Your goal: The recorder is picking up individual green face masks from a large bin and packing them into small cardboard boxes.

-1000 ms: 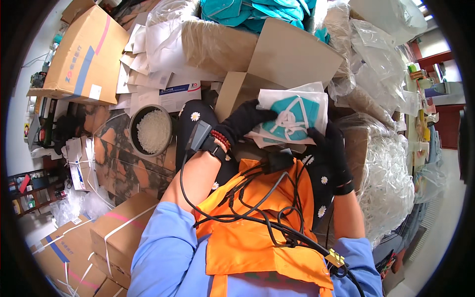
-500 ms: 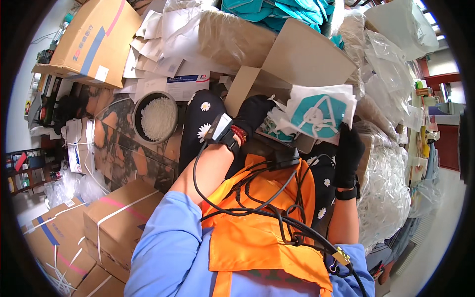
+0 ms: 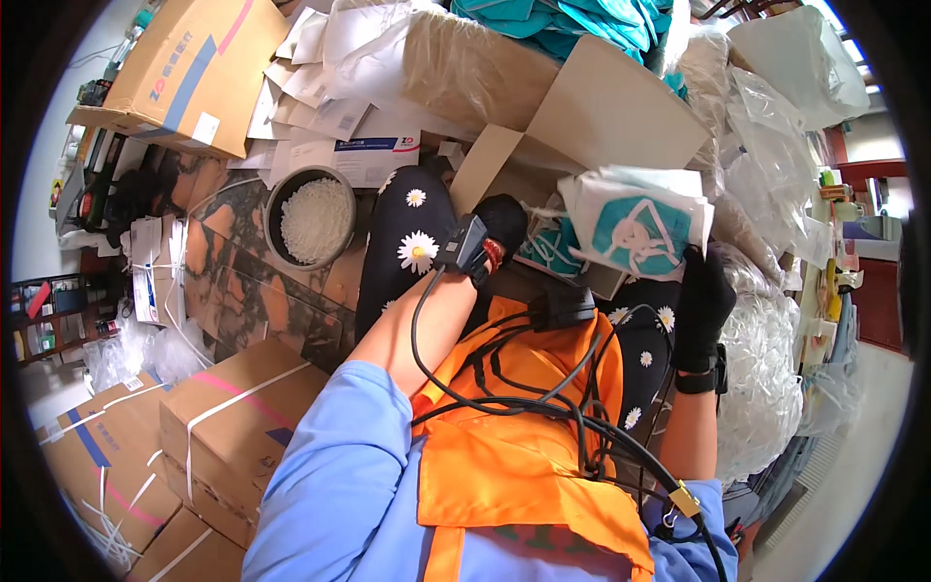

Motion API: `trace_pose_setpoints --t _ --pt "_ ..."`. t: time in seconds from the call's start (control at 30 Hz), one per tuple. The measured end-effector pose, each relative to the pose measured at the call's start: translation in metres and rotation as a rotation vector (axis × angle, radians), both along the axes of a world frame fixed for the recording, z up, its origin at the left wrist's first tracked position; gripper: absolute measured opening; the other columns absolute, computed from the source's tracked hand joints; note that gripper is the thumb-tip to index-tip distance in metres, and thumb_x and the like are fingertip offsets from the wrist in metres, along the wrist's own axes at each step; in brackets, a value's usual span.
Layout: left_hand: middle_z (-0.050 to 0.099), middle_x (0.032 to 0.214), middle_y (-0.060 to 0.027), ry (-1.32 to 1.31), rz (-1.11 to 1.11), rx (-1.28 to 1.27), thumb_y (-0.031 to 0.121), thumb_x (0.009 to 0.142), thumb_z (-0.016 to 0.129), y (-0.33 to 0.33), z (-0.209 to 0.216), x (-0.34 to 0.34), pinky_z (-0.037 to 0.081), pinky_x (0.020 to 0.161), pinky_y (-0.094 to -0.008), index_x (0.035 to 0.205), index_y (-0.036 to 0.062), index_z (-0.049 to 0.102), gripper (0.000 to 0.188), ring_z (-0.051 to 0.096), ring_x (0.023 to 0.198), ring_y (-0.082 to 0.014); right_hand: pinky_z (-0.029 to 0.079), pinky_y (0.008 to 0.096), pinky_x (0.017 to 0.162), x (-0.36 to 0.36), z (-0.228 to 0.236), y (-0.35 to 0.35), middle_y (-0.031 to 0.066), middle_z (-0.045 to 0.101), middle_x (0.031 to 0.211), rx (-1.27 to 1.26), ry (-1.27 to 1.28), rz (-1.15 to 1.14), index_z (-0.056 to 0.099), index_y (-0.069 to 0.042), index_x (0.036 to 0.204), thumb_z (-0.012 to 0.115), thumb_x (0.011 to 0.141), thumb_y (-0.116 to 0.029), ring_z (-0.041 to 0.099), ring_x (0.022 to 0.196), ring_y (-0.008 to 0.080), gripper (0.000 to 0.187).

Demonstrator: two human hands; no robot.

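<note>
My right hand (image 3: pixel 706 303), in a black glove, grips the lower right corner of a fanned stack of white-edged packets (image 3: pixel 587 206). The front packet shows a flat teal piece with white straps, like a face mask. My left hand (image 3: pixel 504 225), also gloved in black, is over the left side of an open cardboard box (image 3: pixel 607 282) between my knees; its fingers are mostly hidden behind the back of the hand. More teal pieces with white straps (image 3: pixel 549 248) lie inside that box, just right of my left hand and partly under the stack.
A round tub of white bits (image 3: pixel 315 221) stands left of my knee. Strapped cartons (image 3: pixel 238 417) are at the lower left, a large carton (image 3: pixel 189 73) at the upper left. A teal heap (image 3: pixel 572 24) lies at the back; a clear plastic bag (image 3: pixel 756 359) bulges at right. Cables cross my orange apron.
My left hand has drawn back from the packets, its wrist turning. The stack in my right hand is more fanned and has shifted slightly right. The whole view has shifted a little.
</note>
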State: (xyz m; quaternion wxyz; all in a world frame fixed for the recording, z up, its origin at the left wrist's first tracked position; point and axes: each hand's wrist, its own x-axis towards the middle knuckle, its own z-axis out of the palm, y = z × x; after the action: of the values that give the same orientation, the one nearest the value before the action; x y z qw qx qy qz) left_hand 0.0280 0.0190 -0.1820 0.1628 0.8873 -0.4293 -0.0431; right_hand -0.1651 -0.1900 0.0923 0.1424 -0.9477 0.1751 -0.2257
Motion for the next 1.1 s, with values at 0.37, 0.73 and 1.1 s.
trace_pose_setpoints --t 0.37,0.73,1.1 --pt "0.065 0.088 -0.0133 0.110 0.093 0.138 0.026 0.076 0.063 -0.003 0.003 -0.011 0.050 0.074 -0.0402 0.087 0.0075 0.069 0.022 0.064 0.081 -0.0295 0.047 0.0334 0.059 -0.083 0.024 -0.105 0.0106 0.066 0.092 -0.645 0.150 -0.078 0.063 0.000 0.101 0.058 0.089 -0.005 0.061 0.070 0.0220 0.014" --pt "0.067 0.095 -0.0114 0.252 0.228 0.021 0.024 0.080 0.063 0.010 0.071 -0.014 0.050 0.078 -0.0374 0.097 0.0069 0.066 0.024 0.064 0.086 -0.0272 0.051 0.0378 0.077 -0.090 0.021 -0.128 0.0163 0.062 0.107 -0.584 0.136 -0.080 0.056 -0.005 0.124 0.057 0.081 0.001 0.062 0.090 0.0321 0.043" --pt "0.066 0.087 -0.0065 1.056 0.064 -0.763 0.014 0.078 0.068 -0.003 0.180 -0.028 0.049 0.075 -0.0304 0.096 0.0033 0.065 0.021 0.062 0.080 -0.0170 0.049 0.0377 0.073 -0.006 -0.020 -0.027 0.0197 0.063 0.096 0.079 0.093 0.002 0.061 0.000 0.114 0.052 0.089 -0.004 0.061 0.082 0.0320 0.026"
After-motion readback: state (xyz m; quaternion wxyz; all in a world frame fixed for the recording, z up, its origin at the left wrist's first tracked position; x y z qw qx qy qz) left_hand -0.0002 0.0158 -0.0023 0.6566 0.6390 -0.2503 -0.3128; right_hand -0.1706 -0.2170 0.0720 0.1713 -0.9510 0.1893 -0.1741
